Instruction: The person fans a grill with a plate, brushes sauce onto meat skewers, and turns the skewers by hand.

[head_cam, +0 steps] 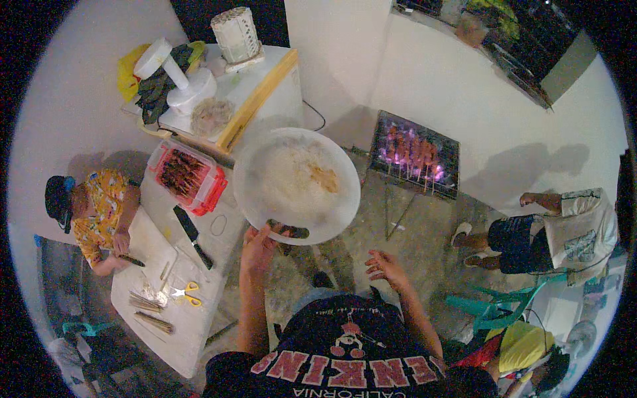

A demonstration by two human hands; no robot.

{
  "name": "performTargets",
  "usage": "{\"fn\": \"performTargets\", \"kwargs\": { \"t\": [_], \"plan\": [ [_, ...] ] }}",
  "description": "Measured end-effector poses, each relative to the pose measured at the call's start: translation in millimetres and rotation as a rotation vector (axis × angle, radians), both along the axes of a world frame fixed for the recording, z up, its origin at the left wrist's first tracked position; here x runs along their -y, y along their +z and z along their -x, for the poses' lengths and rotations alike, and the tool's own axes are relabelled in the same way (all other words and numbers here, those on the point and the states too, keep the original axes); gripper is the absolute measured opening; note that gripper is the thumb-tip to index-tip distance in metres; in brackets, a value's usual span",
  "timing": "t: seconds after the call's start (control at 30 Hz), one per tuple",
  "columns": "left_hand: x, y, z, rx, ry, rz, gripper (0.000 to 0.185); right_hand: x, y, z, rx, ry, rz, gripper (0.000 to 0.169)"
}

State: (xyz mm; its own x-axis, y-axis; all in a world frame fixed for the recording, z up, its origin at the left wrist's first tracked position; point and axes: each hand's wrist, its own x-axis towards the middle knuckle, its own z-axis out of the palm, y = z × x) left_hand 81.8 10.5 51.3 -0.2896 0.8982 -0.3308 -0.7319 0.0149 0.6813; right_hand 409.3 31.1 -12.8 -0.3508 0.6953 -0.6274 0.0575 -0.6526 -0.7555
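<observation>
My left hand (259, 242) grips the lower rim of a large round whitish board (283, 174), at a dark slot cut near its edge. A brownish stain marks the board's face. My right hand (384, 268) holds nothing; its fingers are spread a little, below and to the right of the board. Beyond it, several meat skewers (410, 149) lie over glowing coals on a rectangular charcoal grill (457, 171). Left of the board, a clear plastic container with red parts (219, 186) holds many dark meat skewers (181, 171).
On the table (191, 343) lie a black-bladed knife (191, 234), yellow-handled scissors (189, 293) and bundled sticks (154, 321). A person in a yellow patterned shirt (102, 214) holds a dark object across it. Another person (572, 234) is at right, near green plastic chairs (502, 303). A white cabinet (278, 99) stands behind.
</observation>
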Motion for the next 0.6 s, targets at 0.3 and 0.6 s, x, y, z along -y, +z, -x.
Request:
{"fn": "performTargets", "kwargs": {
  "t": [0.3,0.6],
  "plan": [
    [12.4,5.4,9.0,0.000,0.025,-0.078,0.027,-16.2,55.4,61.1,-0.354,-0.088,0.038,0.041],
    [13.7,21.9,12.6,-0.151,0.030,0.180,0.032,-85.3,56.5,116.8,-0.574,-0.260,0.038,0.033]
  ]
}}
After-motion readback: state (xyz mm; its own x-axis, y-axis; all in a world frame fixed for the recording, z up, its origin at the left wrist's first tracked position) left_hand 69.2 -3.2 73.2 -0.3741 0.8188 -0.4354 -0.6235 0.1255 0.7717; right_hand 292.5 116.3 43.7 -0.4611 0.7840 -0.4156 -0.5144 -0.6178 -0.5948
